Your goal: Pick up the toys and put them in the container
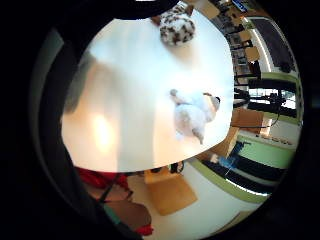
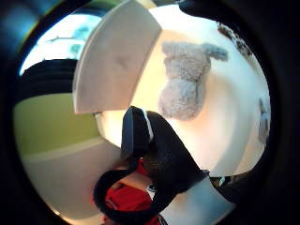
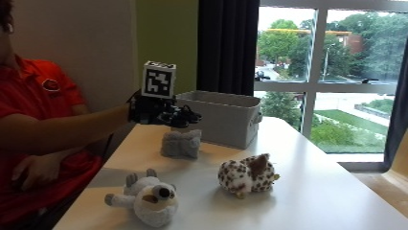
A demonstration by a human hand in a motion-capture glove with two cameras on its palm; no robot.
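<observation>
Outside view: grey container point(image 3: 220, 117), contents hidden behind its wall.

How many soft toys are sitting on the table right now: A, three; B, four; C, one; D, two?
A: the outside view shows a grey toy by the container, a spotted toy, and a white toy, all on the table.

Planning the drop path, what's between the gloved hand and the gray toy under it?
Nothing: the outside view shows only open air between the gloved right hand and the gray plush toy.
</observation>
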